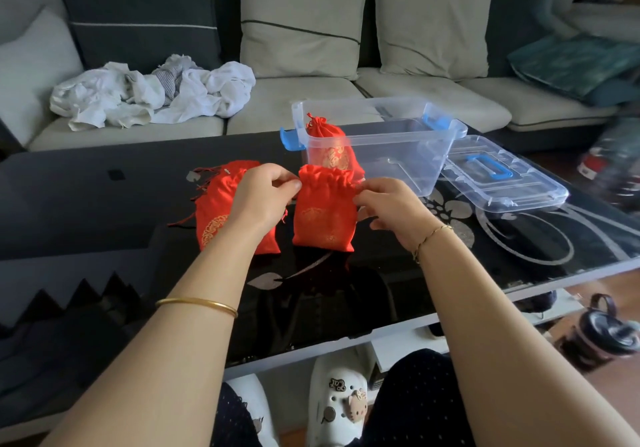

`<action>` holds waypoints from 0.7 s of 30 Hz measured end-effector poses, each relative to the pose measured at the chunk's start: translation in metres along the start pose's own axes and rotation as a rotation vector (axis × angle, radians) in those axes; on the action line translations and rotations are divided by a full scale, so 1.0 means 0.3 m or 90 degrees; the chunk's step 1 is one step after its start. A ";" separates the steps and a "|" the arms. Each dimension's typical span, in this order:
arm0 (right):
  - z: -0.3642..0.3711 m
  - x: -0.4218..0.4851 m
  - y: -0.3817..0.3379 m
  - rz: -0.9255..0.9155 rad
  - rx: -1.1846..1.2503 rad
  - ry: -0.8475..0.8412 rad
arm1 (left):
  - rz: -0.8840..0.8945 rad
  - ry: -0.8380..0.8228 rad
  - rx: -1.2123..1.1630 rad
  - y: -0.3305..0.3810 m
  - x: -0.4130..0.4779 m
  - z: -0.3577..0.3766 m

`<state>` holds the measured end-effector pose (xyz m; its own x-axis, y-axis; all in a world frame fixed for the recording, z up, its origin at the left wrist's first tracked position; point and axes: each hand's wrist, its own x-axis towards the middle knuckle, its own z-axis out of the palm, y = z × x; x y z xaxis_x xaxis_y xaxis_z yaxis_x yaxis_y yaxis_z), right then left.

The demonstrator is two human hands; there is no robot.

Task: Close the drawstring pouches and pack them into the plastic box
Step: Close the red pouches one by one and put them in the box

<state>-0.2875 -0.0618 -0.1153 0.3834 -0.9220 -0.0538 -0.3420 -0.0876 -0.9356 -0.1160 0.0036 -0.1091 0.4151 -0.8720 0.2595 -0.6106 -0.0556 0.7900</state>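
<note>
red pouch (323,211) stands between both hands; left hand (258,197), right hand (388,207) fingers pinch its bunched top at each side.

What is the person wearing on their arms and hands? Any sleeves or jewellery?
No sleeves show: both forearms are bare. The left hand has a plain, smooth gold bangle further up its forearm. The right hand has a thin gold chain bracelet at the wrist. No rings, gloves or watch can be seen.
</note>
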 end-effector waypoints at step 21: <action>-0.036 -0.002 0.018 -0.069 -0.082 0.181 | -0.097 0.028 -0.048 -0.018 -0.018 -0.096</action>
<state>-0.2989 -0.0657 -0.1164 0.1747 -0.9714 0.1606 -0.4242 -0.2215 -0.8781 -0.0954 0.0226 -0.0988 0.5292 -0.8340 0.1561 -0.4868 -0.1478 0.8609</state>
